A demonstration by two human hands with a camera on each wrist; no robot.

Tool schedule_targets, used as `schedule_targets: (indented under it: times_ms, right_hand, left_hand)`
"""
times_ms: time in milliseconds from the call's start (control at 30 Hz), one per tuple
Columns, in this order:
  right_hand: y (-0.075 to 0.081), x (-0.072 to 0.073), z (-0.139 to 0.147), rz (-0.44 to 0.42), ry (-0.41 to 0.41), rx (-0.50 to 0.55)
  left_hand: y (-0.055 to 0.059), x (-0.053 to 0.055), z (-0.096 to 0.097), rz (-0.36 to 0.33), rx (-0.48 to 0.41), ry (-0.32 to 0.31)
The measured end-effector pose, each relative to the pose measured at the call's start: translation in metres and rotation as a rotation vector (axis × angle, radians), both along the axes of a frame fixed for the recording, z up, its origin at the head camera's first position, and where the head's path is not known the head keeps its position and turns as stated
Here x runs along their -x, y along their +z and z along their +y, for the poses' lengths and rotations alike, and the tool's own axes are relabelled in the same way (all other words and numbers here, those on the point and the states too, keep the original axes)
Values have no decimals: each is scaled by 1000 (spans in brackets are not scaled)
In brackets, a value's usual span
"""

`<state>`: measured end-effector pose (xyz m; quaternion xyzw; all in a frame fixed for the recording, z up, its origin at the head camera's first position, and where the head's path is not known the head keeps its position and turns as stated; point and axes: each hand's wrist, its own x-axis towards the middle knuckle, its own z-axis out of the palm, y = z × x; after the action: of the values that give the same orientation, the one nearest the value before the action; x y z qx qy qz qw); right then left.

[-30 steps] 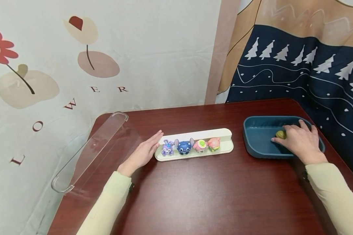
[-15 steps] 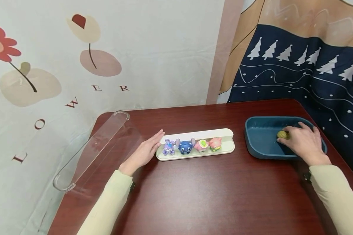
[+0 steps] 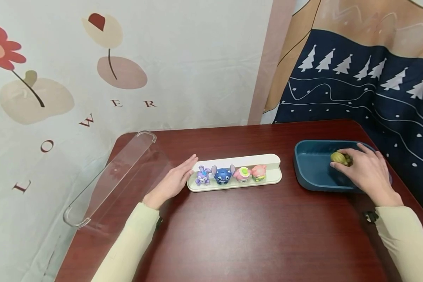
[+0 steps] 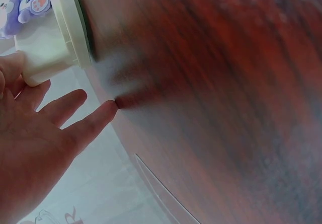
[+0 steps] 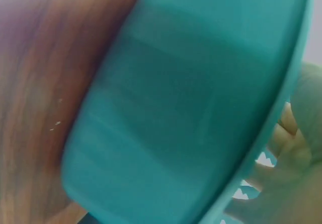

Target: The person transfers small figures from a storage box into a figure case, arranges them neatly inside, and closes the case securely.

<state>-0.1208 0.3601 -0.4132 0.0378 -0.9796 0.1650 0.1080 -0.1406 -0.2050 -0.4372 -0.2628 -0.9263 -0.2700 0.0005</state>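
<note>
My right hand (image 3: 371, 173) pinches a small olive-green rounded figurine (image 3: 337, 158) between thumb and fingers, over the blue tray (image 3: 311, 156); its far side is hidden by the fingers. My left hand (image 3: 172, 180) lies with fingers straight at the left end of a cream display stand (image 3: 243, 160). In the left wrist view its fingertips are right at the stand's rounded end. Standing in a row on the stand are a purple rabbit figurine (image 3: 202, 176), a blue big-eared figurine (image 3: 223, 175), a pink figurine with a green top (image 3: 242, 174) and a pink pig-like figurine (image 3: 259, 172).
A long clear plastic cover (image 3: 112, 176) lies slanted at the table's left edge. The dark red wooden table (image 3: 232, 235) ends at a flower-print curtain (image 3: 197, 70) behind and a navy tree-print cloth (image 3: 338, 90) on the right.
My right hand has drawn up slightly with the olive-green figurine, and more of the figurine shows now. The left hand stays at the stand. The head view has shifted a little.
</note>
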Motion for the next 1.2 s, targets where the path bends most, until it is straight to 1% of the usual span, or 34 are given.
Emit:
schedule_targets:
  times_ms: [100, 233, 400, 600, 833, 933, 1033, 1133, 1200]
  right_hand:
    - [4, -3, -7, 26, -1, 18]
    - [9, -6, -16, 37, 6, 62]
    - [15, -10, -28, 19, 8, 136]
    - [19, -14, -44, -7, -20, 224]
    - [24, -19, -63, -13, -16, 352]
    - [28, -20, -69, -33, -22, 389]
    - [32, -22, -72, -71, -24, 431]
    - [35, -23, -73, -113, -4, 497]
    - [36, -24, -74, -144, 25, 551]
  left_hand:
    - [-1, 0, 0, 7, -2, 0]
    - [-2, 1, 0, 18, -2, -3]
    - [-3, 1, 0, 20, -2, -4]
    - [-2, 1, 0, 19, 3, -1]
    - [-1, 0, 0, 2, 5, 7]
    - [-1, 0, 1, 1, 3, 7]
    - [-1, 0, 0, 2, 5, 8]
    - [-2, 0, 0, 4, 8, 9]
    - [-2, 1, 0, 5, 9, 7]
